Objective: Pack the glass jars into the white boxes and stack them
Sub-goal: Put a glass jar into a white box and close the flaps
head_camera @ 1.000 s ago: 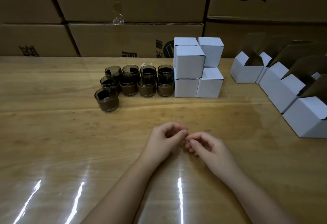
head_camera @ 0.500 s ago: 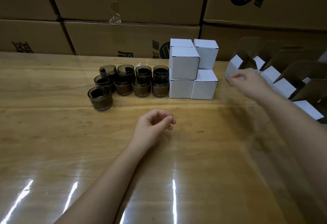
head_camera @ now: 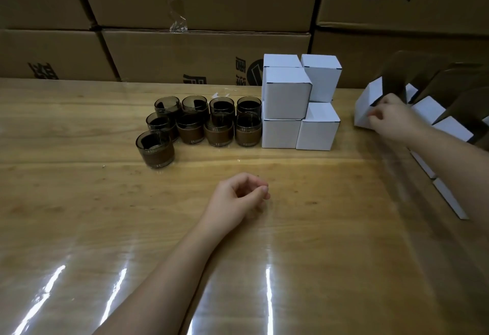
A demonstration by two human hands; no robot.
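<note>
Several dark glass jars [head_camera: 206, 122] with brown bands stand in two rows on the wooden table [head_camera: 79, 202]; one more jar [head_camera: 155, 148] stands alone at the front left. To their right is a stack of closed white boxes [head_camera: 287, 93]. At the far right my right hand [head_camera: 391, 118] grips an open white box [head_camera: 366, 104], the first of a row, and tilts it. My left hand [head_camera: 238, 197] rests on the table in the middle, fingers loosely curled, holding nothing.
More open white boxes [head_camera: 428, 109] with raised brown flaps line the right edge. Large cardboard cartons [head_camera: 206, 56] form a wall behind the table. The glossy film on the table reflects light near me.
My right hand left the left hand, reached to the far right and took hold of the first open box, which now tilts. The left hand stayed in the middle of the table.
</note>
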